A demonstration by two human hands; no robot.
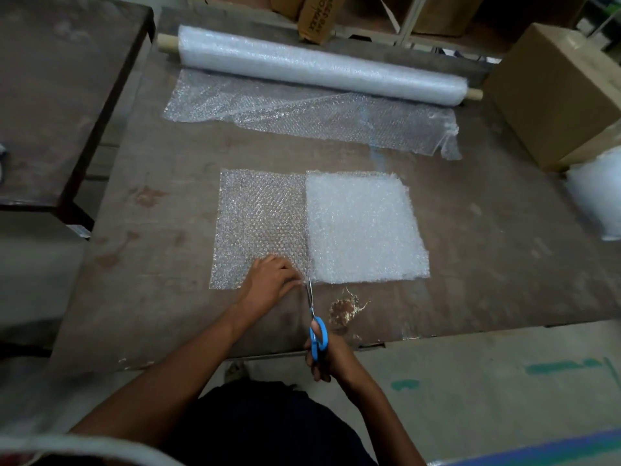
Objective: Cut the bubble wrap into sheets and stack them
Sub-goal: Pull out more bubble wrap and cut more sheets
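From the head camera, a single bubble wrap sheet [258, 227] lies flat on the brown table [487, 264], its right edge touching a thicker white stack of sheets [363, 227]. The scissors [314, 317] point away from the person, their closed tips at the near edge of the wrap where sheet and stack meet. The right hand [324, 356] has its grip closed through the blue handles. The left hand [270, 280] rests on the sheet's near right corner, just left of the blades, fingers partly bent and pressing down; it pinches nothing that can be seen.

Left of the sheet the table runs bare to its edge; right of the stack there is also bare wood. Beyond the sheet, past a strip of open table, the bubble wrap roll [319, 67] lies across the far side, with a loose, ragged-edged length spread in front of it. Right of the roll sits a cardboard box [557, 92]. Near the scissors a pale scuffed patch [342, 309] marks the wood. A second dark table [64, 105] stands left of the roll, and the floor shows below the near edge.
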